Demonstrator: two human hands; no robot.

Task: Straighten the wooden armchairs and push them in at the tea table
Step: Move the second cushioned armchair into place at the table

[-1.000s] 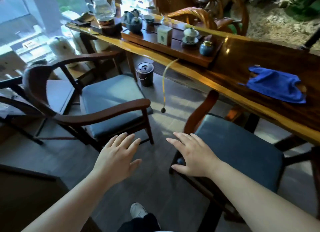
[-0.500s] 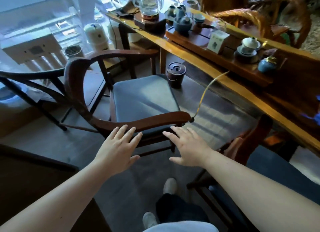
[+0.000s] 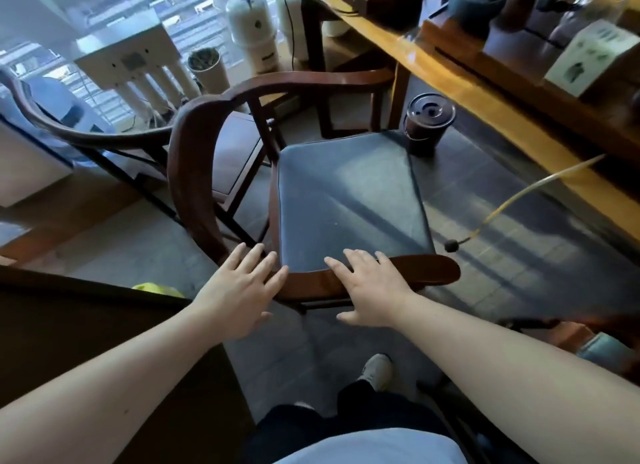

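Chair: the armchair (image 3: 346, 200) stands on the floor in front of you, turned side-on to you, its dark seat pad bare. Its curved back rail sweeps round on your left and its near arm runs across just before your hands. It sits off the tabletop's (image 3: 408, 48) near edge, not tucked under.
Left hand: your left hand (image 3: 239, 290) is spread flat, fingers apart, over the bend where back rail meets near arm. Grip wide, closed on nothing; you cannot tell whether the palm touches the wood.
Right hand: your right hand (image 3: 372, 287) lies palm-down on the near arm, fingers splayed over its top, thumb out below it. Grip wide, not wrapped round the arm.
Tabletop: its near edge runs along the top right, carrying a tea tray (image 3: 519, 51) and a pale box (image 3: 592, 58).
Floor: a dark lidded bin (image 3: 427, 124) stands just beside the seat's far right corner. A yellow tube (image 3: 519, 193) hangs from the tabletop edge.
Second chair: another armchair (image 3: 86, 131) stands beyond the back rail, on your left.
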